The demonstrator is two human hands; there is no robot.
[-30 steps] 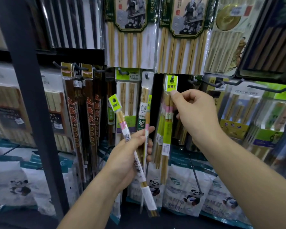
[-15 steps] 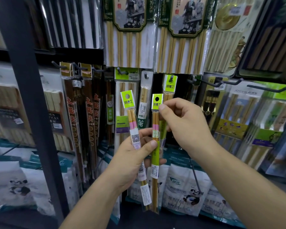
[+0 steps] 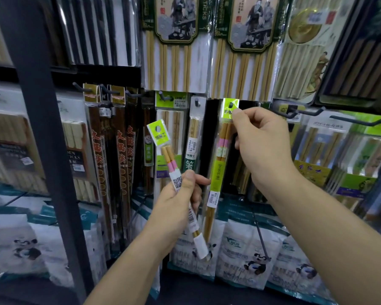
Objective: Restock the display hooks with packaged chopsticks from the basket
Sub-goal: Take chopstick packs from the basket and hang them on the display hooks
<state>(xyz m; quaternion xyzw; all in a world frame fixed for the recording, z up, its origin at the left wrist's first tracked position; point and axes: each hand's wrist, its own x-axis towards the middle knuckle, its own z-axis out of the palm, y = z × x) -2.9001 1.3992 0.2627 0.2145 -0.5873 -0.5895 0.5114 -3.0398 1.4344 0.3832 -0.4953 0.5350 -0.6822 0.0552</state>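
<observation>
1. The rack (image 3: 86, 71) fills the frame, hung with stock from edge to edge. A dark post (image 3: 42, 128) runs down its left side.
2. Big packs (image 3: 176, 51) of pale sticks hang across the top centre, and panda bags (image 3: 246, 256) line the bottom.
3. Our right hand (image 3: 262, 148), centre right, pinches the green header (image 3: 230, 107) of a pack (image 3: 217, 179) between thumb and forefinger, the other fingers curled. It holds the pack at hook height just above centre, and the pack hangs straight down from the pinch.
4. Our left hand (image 3: 176, 208), lower centre, has its fingers wrapped round the middle of a spare pack (image 3: 166, 155). This one tilts up to the left, its header free in the air.
5. A dark spot shows in the hole of the header held by the right hand. We cannot tell whether that is a hook already through it.
6. The basket is out of view, so we cannot say how much stock is left.
7. Our judgement: one pack is at the point of being hung and the spare pack comes next. The hooks (image 3: 356, 122) at the right show bare length in front of their stock, so there is room for more.
</observation>
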